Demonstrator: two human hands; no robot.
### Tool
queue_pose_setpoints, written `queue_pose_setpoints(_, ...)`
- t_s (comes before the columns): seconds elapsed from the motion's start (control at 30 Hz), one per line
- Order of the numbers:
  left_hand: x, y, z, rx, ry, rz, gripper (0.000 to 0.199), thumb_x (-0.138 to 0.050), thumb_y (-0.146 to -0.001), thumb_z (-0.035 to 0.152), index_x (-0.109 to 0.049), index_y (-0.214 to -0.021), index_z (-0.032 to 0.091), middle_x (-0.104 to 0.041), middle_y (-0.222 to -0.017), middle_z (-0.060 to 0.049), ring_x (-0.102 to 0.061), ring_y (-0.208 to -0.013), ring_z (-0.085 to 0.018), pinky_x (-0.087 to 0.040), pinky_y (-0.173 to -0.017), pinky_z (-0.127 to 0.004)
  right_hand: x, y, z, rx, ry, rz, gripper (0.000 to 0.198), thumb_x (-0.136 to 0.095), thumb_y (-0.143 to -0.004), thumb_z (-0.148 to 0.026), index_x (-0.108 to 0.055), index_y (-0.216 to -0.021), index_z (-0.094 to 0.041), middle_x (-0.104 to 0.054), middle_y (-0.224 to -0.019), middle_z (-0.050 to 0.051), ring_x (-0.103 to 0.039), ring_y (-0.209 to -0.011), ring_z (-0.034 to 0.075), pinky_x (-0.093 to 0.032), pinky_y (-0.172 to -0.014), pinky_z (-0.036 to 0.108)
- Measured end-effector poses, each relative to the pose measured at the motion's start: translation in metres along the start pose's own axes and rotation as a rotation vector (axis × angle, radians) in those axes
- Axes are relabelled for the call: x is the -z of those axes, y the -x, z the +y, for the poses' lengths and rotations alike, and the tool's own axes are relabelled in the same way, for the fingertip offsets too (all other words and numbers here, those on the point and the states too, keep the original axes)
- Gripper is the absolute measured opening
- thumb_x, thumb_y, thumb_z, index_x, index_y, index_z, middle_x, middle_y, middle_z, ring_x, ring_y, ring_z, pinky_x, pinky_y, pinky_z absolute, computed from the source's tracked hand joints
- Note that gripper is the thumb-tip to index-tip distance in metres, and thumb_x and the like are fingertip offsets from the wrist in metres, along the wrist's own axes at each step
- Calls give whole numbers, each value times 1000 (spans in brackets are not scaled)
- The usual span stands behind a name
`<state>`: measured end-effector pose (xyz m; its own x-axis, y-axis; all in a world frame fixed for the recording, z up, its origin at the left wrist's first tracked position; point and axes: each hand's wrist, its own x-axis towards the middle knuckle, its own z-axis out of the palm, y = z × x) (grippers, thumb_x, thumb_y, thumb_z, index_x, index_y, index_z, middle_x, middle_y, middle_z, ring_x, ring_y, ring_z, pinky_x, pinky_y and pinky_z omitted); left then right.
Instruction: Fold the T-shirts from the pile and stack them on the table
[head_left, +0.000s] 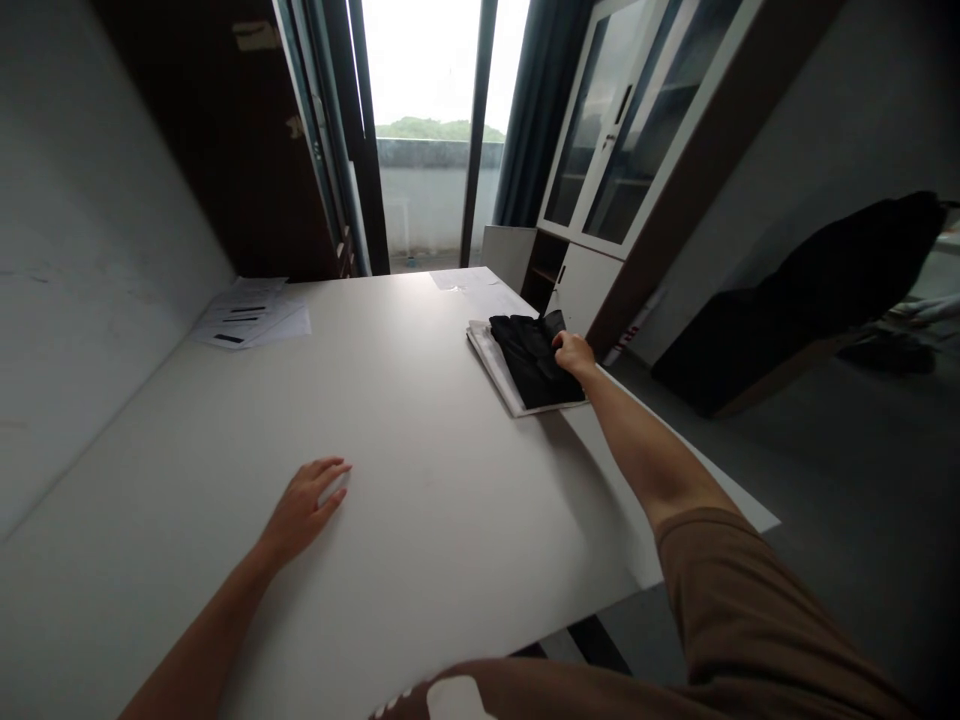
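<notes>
My right hand [574,356] reaches to the right side of the table and pinches the upper right part of a folded black cloth item [525,350], perhaps a garment. A dark flap of it stands up at my fingers. The black cloth lies on top of folded white cloth [487,350], whose left and front edges stick out from under it. My left hand [311,505] rests near the white tabletop [405,450], to the left of the middle, fingers apart with nothing in them.
Printed papers [255,315] lie at the table's far left, by the wall. More paper sheets [472,285] are at the far edge. Beyond stand a white glass-door cabinet [592,200] and a window [427,150]. A dark covered shape [787,290] is at the right.
</notes>
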<state>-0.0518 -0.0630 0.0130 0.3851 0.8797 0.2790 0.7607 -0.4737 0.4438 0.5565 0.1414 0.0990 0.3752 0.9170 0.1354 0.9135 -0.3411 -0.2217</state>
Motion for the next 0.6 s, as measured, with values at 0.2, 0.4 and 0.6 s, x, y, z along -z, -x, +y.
queue_pose_setpoints(0.2, -2, -1, -4, -9, -11, -1, 37, -53, -99, 42, -69, -130, 28, -64, -138, -7, -57, -128, -29, -45, -112, -50, 7, 11, 3, 134, -40, -44, 34, -58, -95, -34, -68, -123, -20, -64, -122, 12, -59, -111, 25, -44, -98, 32)
queue_pose_setpoints(0.4, -1, -1, -2, 21, 19, 8, 37, -53, -98, 44, -71, -127, 29, -65, -136, -6, -58, -126, -28, -46, -111, -50, -19, 45, -35, 133, 130, 12, 44, -63, -93, -52, -68, -121, -19, -52, -136, 19, -46, -127, 34, -43, -102, 43)
queue_pose_setpoints(0.6, 2, -2, 2, 12, 26, -8, 37, -52, -99, 41, -70, -129, 29, -64, -137, -7, -57, -128, -28, -45, -112, -51, -22, 24, -42, 105, 115, 51, 37, -56, -95, -31, -67, -126, -15, -57, -136, 22, -52, -124, 35, -46, -99, 43)
